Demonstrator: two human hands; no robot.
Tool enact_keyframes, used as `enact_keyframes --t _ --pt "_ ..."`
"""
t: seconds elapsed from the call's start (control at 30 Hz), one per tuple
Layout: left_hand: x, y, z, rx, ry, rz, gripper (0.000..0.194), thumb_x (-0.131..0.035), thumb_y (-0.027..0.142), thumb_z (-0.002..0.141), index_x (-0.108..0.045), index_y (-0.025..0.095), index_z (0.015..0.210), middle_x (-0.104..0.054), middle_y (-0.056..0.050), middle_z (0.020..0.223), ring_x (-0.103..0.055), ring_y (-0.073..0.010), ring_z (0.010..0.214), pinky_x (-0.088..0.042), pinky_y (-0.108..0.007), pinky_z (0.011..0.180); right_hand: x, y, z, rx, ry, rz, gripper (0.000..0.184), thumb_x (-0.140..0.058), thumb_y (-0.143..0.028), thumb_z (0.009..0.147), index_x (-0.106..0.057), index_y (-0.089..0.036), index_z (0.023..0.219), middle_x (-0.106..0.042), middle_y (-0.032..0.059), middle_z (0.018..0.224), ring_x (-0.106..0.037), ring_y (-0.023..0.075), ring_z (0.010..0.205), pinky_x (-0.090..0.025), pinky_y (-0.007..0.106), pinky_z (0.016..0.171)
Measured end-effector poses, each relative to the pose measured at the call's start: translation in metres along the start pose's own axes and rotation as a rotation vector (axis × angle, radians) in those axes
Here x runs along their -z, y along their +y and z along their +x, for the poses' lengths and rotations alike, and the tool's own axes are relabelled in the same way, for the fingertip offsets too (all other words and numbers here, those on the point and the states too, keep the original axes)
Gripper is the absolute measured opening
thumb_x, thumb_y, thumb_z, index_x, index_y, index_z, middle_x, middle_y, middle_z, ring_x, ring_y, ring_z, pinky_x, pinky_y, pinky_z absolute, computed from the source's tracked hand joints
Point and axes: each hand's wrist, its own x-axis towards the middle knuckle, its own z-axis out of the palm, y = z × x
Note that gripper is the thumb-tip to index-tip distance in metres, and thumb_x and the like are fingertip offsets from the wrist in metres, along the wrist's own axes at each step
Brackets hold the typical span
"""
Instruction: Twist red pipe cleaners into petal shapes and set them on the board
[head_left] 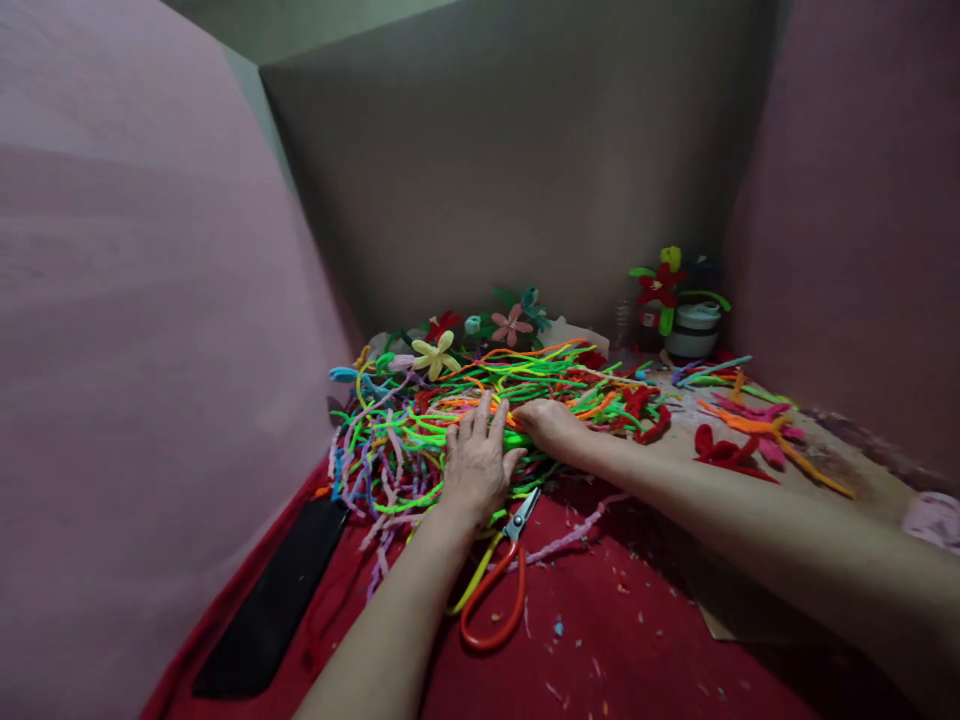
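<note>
A big tangled heap of coloured pipe cleaners (pixel 420 420) lies on the red cloth (pixel 615 640) in front of me. My left hand (pixel 476 460) rests flat on the heap's near edge, fingers stretched out and spread. My right hand (pixel 551 425) reaches in beside it, fingers curled down into green and orange strands; what they grip is hidden. Orange-handled scissors (pixel 499 585) lie just below my left wrist, blades pointing up toward the hands.
Finished pipe-cleaner flowers (pixel 480 335) stand behind the heap. A pot with a red and yellow flower (pixel 679 315) sits at the back right. Loose pink, orange and red pieces (pixel 750 435) lie on cardboard at right. A black flat object (pixel 274 600) lies at left. Walls close in on three sides.
</note>
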Motion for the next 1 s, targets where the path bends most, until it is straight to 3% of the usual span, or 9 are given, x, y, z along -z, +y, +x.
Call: enact_keyframes --t 0.1,0.23,0.4,0.47,0.53,0.6,0.67,0.8,1.0 --pt "-0.008 -0.004 0.001 -0.015 -0.091 0.007 0.056 -0.049 0.046 0.081 -0.044 0.022 0.131 -0.045 -0.007 0.138 -0.043 -0.0272 0.116 -0.037 -0.045 0.093 -0.002 -0.001 -0.006 0.001 0.023 -0.007 0.023 -0.043 -0.015 0.082 -0.065 -0.016 0.09 -0.069 0.01 0.087 -0.061 0.0166 0.079 -0.036 0.022 0.066" --pt "-0.011 -0.005 -0.001 0.003 -0.11 0.019 0.054 -0.048 0.047 0.082 -0.047 0.021 0.129 -0.05 -0.008 0.133 -0.043 -0.0274 0.116 -0.035 -0.045 0.094 0.005 -0.003 -0.006 -0.114 0.107 -0.027 0.025 -0.041 -0.013 0.081 -0.061 -0.011 0.096 -0.068 0.015 0.079 -0.062 0.0212 0.069 -0.036 0.026 0.059" --pt "-0.008 -0.003 -0.003 -0.005 -0.126 0.025 0.053 -0.047 0.046 0.083 -0.046 0.019 0.129 -0.05 -0.009 0.133 -0.043 -0.0273 0.116 -0.034 -0.045 0.095 0.043 0.001 0.018 -0.249 0.308 0.022 0.03 -0.031 -0.015 0.086 -0.059 -0.011 0.097 -0.067 0.0135 0.086 -0.062 0.0189 0.077 -0.039 0.026 0.065" --pt "-0.009 -0.003 -0.003 -0.001 -0.125 0.022 0.054 -0.048 0.045 0.083 -0.046 0.019 0.129 -0.05 -0.009 0.132 -0.044 -0.0273 0.116 -0.034 -0.045 0.095 0.061 0.006 0.033 -0.294 0.501 0.241 0.029 -0.034 -0.017 0.085 -0.061 -0.012 0.09 -0.067 0.0093 0.082 -0.061 0.0157 0.075 -0.04 0.023 0.067" --pt "-0.01 -0.003 -0.003 0.004 -0.12 0.02 0.054 -0.049 0.044 0.082 -0.045 0.019 0.13 -0.05 -0.01 0.132 -0.043 -0.0273 0.116 -0.034 -0.045 0.095 0.074 0.011 0.049 -0.336 0.568 0.36 0.029 -0.035 -0.02 0.084 -0.063 -0.012 0.088 -0.067 0.0075 0.078 -0.06 0.0147 0.073 -0.041 0.023 0.065" --pt "-0.012 -0.003 -0.003 0.003 -0.11 0.019 0.054 -0.049 0.043 0.082 -0.045 0.018 0.13 -0.049 -0.01 0.133 -0.043 -0.0276 0.116 -0.034 -0.046 0.095 0.08 0.016 0.061 -0.37 0.529 0.336 0.028 -0.039 -0.023 0.082 -0.064 -0.013 0.09 -0.068 0.0072 0.08 -0.06 0.0156 0.074 -0.042 0.023 0.065" --pt "-0.012 -0.004 -0.004 -0.003 -0.098 0.02 0.053 -0.048 0.042 0.083 -0.045 0.018 0.131 -0.048 -0.011 0.134 -0.043 -0.028 0.117 -0.034 -0.046 0.095 0.079 0.02 0.07 -0.39 0.41 0.211 0.028 -0.042 -0.026 0.081 -0.065 -0.016 0.095 -0.068 0.008 0.09 -0.061 0.0176 0.084 -0.042 0.024 0.07" --pt "-0.01 -0.003 -0.005 -0.004 -0.101 0.024 0.052 -0.047 0.04 0.084 -0.044 0.018 0.131 -0.048 -0.011 0.134 -0.043 -0.0282 0.116 -0.033 -0.046 0.095 0.061 0.023 0.077 -0.4 0.208 0.072 0.028 -0.048 -0.025 0.079 -0.066 -0.018 0.099 -0.068 0.011 0.098 -0.062 0.0216 0.09 -0.043 0.026 0.073" --pt "-0.006 -0.001 -0.006 -0.014 -0.122 0.023 0.051 -0.045 0.039 0.085 -0.044 0.017 0.131 -0.048 -0.01 0.134 -0.042 -0.0276 0.117 -0.032 -0.045 0.096 0.039 0.022 0.075 -0.384 0.087 -0.01 0.023 -0.054 -0.018 0.073 -0.069 -0.013 0.089 -0.068 0.0179 0.095 -0.063 0.0261 0.089 -0.043 0.029 0.072"
